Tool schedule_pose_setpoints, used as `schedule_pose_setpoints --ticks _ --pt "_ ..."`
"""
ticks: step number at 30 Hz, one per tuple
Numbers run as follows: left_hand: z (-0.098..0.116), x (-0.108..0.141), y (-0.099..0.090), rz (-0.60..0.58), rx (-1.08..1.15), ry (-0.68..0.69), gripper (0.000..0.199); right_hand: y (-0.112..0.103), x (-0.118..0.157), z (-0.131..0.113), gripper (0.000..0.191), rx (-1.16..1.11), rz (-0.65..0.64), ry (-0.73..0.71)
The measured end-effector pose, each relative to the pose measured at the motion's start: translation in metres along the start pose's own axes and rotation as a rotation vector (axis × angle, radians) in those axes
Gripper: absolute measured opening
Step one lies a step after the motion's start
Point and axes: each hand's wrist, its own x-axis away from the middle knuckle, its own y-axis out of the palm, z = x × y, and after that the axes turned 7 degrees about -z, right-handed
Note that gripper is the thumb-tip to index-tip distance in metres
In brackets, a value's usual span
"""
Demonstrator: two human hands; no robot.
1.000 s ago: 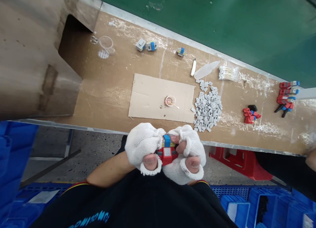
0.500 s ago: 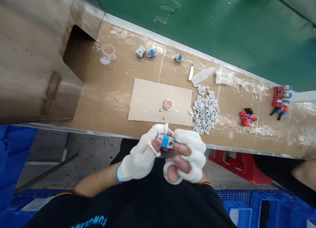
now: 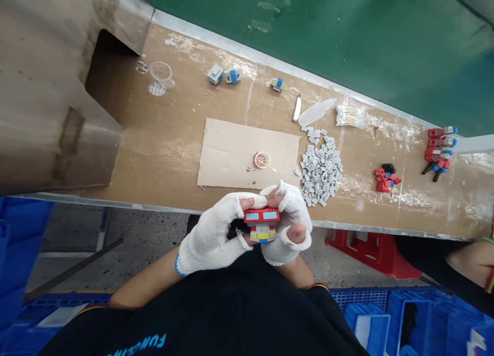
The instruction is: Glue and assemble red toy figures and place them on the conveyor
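Note:
A toy part [image 3: 262, 223], red on top with two light-blue windows and grey, yellow and blue below, is held just in front of the table's near edge. My left hand [image 3: 218, 232], in a white glove with bare fingertips, grips its left side. Around its right side and top is my right hand [image 3: 289, 225], gloved the same way. Beyond the hands lies a cardboard sheet [image 3: 227, 155], bearing a small round cup [image 3: 262, 160] with a cotton swab in it. A heap of small grey pieces [image 3: 321, 168] touches the sheet's right side.
Grey-and-blue blocks [image 3: 232, 76], a white-handled tool [image 3: 297, 108], a clear bag [image 3: 317, 111] and swabs [image 3: 350, 116] lie farther back. Red toy parts [image 3: 387, 178] are at right. A metal housing [image 3: 50, 99] stands left; another person's arm [image 3: 469, 261] shows right, near a red stool [image 3: 370, 253].
The toy part has turned, so its red, windowed face shows instead of a grey-and-blue one. My right hand has shifted up and left and closed round its side.

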Motion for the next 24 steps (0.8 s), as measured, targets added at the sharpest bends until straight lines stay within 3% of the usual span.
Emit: schedule_pose_setpoints --ticks 3,7,13,18,24 --pt "0.006 -0.008 -0.001 0.001 0.022 -0.002 0.064 0.006 -0.005 -0.005 0.064 0.016 0.040 -0.046" --pt "0.008 -0.011 0.000 0.020 0.056 0.021 0.070 0.006 -0.008 -0.012 0.065 0.030 0.038 -0.032" --pt "0.010 -0.008 0.004 0.045 0.219 -0.105 0.065 0.003 -0.006 -0.012 0.057 0.011 0.006 -0.031" --pt "0.014 -0.017 -0.002 0.020 0.096 -0.005 0.052 0.009 -0.008 -0.012 0.057 -0.038 -0.006 -0.073" --pt "0.017 -0.019 0.002 0.014 -0.022 0.006 0.041 -0.002 -0.001 -0.017 0.051 0.031 -0.050 0.058"
